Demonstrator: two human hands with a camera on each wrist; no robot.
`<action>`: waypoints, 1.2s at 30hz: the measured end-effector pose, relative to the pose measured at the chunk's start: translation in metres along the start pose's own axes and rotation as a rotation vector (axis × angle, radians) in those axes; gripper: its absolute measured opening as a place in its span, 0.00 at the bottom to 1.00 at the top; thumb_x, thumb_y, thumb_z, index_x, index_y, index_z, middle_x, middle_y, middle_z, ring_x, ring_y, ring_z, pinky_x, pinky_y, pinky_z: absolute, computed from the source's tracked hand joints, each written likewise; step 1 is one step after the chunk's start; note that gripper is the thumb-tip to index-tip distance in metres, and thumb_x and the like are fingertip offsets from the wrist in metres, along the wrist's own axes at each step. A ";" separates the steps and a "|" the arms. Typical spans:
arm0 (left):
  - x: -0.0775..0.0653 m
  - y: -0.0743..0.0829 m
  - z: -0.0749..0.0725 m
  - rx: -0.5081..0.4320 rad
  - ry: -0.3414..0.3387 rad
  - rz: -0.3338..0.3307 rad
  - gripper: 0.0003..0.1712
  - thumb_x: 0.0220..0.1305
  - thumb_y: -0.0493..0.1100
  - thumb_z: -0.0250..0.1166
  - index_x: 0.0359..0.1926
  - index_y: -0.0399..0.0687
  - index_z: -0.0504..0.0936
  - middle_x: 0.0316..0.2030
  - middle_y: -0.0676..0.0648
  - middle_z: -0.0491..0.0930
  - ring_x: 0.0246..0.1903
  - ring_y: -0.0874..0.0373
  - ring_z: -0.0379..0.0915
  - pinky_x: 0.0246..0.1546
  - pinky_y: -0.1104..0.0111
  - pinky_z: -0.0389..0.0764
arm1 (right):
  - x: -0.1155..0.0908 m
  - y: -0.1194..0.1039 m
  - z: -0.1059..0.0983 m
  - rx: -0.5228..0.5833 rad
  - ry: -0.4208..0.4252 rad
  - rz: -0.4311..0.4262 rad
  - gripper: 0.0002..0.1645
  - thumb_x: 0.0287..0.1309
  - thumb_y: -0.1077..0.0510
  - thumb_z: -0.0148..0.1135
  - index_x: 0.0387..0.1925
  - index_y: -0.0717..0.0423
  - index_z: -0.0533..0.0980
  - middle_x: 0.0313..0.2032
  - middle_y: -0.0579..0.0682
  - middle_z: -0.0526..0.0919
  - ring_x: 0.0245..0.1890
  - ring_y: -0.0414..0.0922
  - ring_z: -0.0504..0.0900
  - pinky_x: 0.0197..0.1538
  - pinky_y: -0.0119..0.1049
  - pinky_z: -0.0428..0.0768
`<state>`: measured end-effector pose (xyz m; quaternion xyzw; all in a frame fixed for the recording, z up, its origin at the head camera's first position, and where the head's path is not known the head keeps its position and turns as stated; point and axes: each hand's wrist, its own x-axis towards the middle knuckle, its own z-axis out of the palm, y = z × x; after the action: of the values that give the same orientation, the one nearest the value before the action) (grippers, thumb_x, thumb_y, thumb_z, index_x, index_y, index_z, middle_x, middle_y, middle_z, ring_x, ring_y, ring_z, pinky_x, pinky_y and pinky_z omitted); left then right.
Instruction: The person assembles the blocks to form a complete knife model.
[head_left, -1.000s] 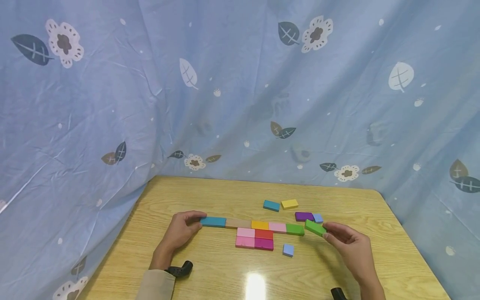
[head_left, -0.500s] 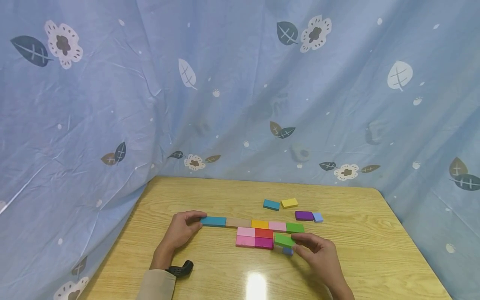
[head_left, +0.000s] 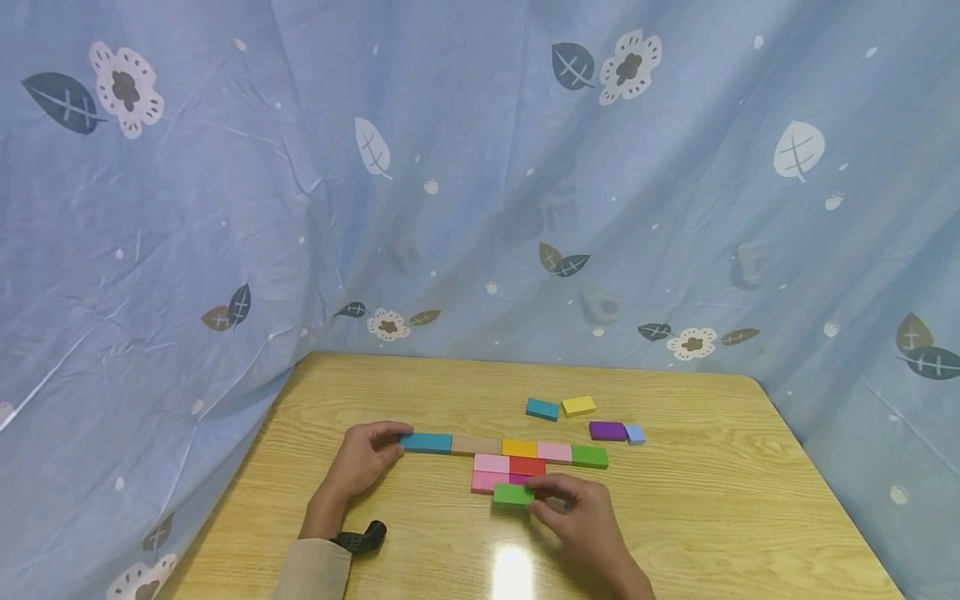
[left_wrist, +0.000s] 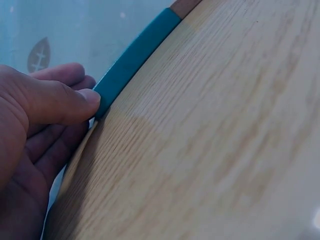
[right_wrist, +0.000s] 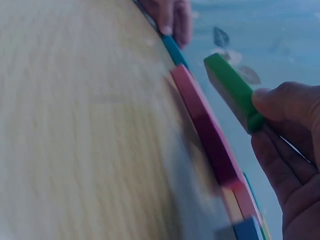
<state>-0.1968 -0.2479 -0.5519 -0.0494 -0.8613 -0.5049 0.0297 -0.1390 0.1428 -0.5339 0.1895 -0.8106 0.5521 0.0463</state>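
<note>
My left hand (head_left: 363,458) pinches the left end of a long blue block (head_left: 427,443); in the left wrist view the thumb (left_wrist: 90,100) lies on that end. The blue block begins a row with a tan block (head_left: 477,446), an orange block (head_left: 519,449), a pink block (head_left: 555,452) and a green block (head_left: 590,457). My right hand (head_left: 581,521) holds another green block (head_left: 513,495) by its right end, raised above the table in the right wrist view. Below the row sit a light pink block (head_left: 492,463), a red block (head_left: 528,467), a darker pink block (head_left: 486,482) and a partly hidden magenta block (right_wrist: 215,150).
Farther back lie a short blue block (head_left: 542,409), a yellow block (head_left: 578,407), a purple block (head_left: 607,431) and a small light blue block (head_left: 635,434). Another small blue block (right_wrist: 248,230) is mostly hidden by my right hand. A patterned curtain (head_left: 465,208) hangs behind the table (head_left: 712,483).
My right hand has carried the green block leftward and toward me, from right of the row to the near side of the magenta block. The left hand has stayed at the long blue block.
</note>
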 end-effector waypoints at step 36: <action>0.000 0.000 -0.001 -0.017 -0.011 0.003 0.21 0.70 0.30 0.71 0.60 0.52 0.92 0.59 0.48 0.90 0.63 0.49 0.86 0.64 0.61 0.84 | 0.002 -0.013 0.048 -0.219 -0.101 -0.142 0.15 0.61 0.72 0.72 0.43 0.52 0.91 0.42 0.42 0.93 0.42 0.34 0.87 0.49 0.35 0.89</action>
<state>-0.1966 -0.2488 -0.5519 -0.0537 -0.8570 -0.5119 0.0251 -0.1294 0.0941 -0.5401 0.2675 -0.8519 0.4456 0.0647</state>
